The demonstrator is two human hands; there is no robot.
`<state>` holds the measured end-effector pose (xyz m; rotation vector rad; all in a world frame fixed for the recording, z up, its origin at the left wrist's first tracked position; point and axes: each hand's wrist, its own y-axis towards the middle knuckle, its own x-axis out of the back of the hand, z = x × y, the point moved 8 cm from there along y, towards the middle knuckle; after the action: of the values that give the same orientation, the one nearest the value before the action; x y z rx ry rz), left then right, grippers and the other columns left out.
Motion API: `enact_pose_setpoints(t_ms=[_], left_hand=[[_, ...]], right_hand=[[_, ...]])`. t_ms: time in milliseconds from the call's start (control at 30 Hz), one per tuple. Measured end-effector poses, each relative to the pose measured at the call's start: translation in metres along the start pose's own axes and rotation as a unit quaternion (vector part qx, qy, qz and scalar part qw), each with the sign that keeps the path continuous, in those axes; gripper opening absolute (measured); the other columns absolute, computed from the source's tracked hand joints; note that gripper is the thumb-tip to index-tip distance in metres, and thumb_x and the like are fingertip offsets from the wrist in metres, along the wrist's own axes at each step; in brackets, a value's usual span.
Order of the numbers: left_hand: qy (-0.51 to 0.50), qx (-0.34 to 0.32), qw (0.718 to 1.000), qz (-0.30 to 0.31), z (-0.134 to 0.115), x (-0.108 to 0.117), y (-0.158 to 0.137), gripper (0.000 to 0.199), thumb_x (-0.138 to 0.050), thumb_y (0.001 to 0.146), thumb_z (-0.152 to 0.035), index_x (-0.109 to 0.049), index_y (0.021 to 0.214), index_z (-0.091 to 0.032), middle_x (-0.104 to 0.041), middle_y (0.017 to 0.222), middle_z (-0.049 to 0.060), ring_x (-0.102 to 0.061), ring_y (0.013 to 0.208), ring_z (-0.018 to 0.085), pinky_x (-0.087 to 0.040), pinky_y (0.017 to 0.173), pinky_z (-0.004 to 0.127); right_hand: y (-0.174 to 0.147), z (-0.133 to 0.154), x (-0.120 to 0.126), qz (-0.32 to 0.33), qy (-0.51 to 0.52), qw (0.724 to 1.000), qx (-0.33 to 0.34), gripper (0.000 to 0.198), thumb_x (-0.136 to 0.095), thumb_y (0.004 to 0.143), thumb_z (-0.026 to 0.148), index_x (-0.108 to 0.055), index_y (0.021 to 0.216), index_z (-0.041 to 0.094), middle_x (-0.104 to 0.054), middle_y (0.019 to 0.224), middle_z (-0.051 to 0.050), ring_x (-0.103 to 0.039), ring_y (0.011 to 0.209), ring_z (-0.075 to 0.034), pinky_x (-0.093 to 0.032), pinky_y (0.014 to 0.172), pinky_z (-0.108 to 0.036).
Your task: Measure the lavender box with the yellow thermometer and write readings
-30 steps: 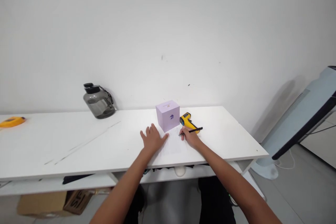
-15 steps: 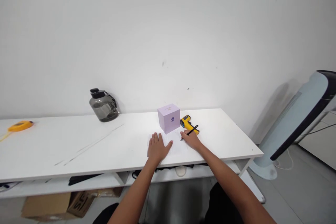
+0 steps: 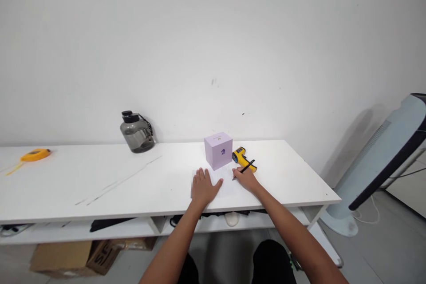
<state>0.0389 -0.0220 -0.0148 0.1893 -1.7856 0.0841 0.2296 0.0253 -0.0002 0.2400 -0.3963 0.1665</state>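
Observation:
My left hand [image 3: 203,188] lies flat with spread fingers on a white sheet of paper [image 3: 226,188] at the desk's front edge. In my right hand [image 3: 246,179] is a black pen [image 3: 244,169], its tip down at the paper. Just behind the paper stands a lilac box [image 3: 218,151] with a dark purple emblem on its front. A yellow and black infrared thermometer [image 3: 244,159] lies right of the box, its handle end partly behind the pen and right hand. Any writing on the paper is too faint to read.
On the white desk [image 3: 133,191] stand a grey water jug [image 3: 138,134] and, far left, an orange tape measure [image 3: 36,155]. A tower fan [image 3: 376,159] leans in view at the right. Below the desk are a shelf and a cardboard box [image 3: 63,257].
The whole view has shifted slightly, so things sit farther right. My left hand stays flat on the paper, and my right hand keeps the pen at nearly the same spot there.

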Motion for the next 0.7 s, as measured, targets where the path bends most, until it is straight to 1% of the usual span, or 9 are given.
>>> enact_pose_setpoints(t_ms=[100,200,367,467,567,700], left_hand=[[0.001,0.000,1.000,0.002,-0.0002,0.0000,-0.0002,0.099,-0.028,0.085,-0.071,-0.025,0.153,0.000,-0.015,0.162,0.025,-0.011,0.152,0.036,-0.014,0.121,0.047],[0.001,0.001,1.000,0.008,-0.0005,0.0007,-0.0010,0.099,-0.028,0.086,-0.072,-0.024,0.153,0.001,-0.013,0.162,0.025,-0.010,0.152,0.036,-0.013,0.122,0.046],[0.007,0.002,1.000,0.004,-0.0005,0.0026,-0.0024,0.098,-0.028,0.087,-0.071,-0.025,0.153,0.001,-0.016,0.162,0.025,-0.013,0.152,0.035,-0.012,0.122,0.046],[0.015,0.002,1.000,-0.003,-0.0010,0.0041,-0.0029,0.098,-0.029,0.086,-0.071,-0.026,0.153,0.000,-0.018,0.162,0.025,-0.014,0.152,0.036,-0.008,0.122,0.047],[0.013,0.002,1.000,-0.006,-0.0017,0.0052,-0.0035,0.097,-0.029,0.087,-0.070,-0.026,0.153,0.000,-0.018,0.162,0.024,-0.014,0.152,0.036,-0.009,0.122,0.049],[0.010,0.004,1.000,0.000,-0.0021,0.0043,-0.0035,0.096,-0.030,0.087,-0.069,-0.027,0.153,0.000,-0.018,0.162,0.024,-0.013,0.152,0.036,-0.008,0.121,0.051]], right_hand=[[0.0004,-0.0008,0.0016,-0.014,0.002,1.000,-0.002,0.037,-0.050,0.085,0.039,-0.056,0.053,0.021,-0.050,0.049,0.001,-0.049,0.057,-0.016,-0.038,0.060,-0.029],[0.0011,-0.0009,0.0023,-0.025,0.003,1.000,0.001,0.036,-0.051,0.084,0.037,-0.054,0.052,0.021,-0.054,0.052,0.000,-0.050,0.059,-0.016,-0.039,0.060,-0.028],[0.0033,-0.0039,-0.0025,0.001,-0.016,1.000,-0.006,0.033,-0.051,0.082,0.036,-0.057,0.054,0.020,-0.059,0.057,-0.001,-0.053,0.063,-0.015,-0.040,0.061,-0.026],[0.0038,-0.0041,-0.0014,-0.006,-0.016,1.000,-0.004,0.033,-0.050,0.082,0.036,-0.056,0.053,0.020,-0.059,0.058,-0.001,-0.054,0.064,-0.015,-0.041,0.063,-0.026],[0.0032,-0.0032,0.0000,-0.014,-0.017,1.000,0.000,0.035,-0.050,0.083,0.039,-0.054,0.054,0.020,-0.055,0.056,0.000,-0.053,0.062,-0.015,-0.040,0.062,-0.026],[0.0019,-0.0039,0.0004,-0.012,-0.018,1.000,-0.010,0.038,-0.048,0.085,0.043,-0.052,0.054,0.021,-0.047,0.050,0.003,-0.048,0.056,-0.015,-0.038,0.059,-0.027]])
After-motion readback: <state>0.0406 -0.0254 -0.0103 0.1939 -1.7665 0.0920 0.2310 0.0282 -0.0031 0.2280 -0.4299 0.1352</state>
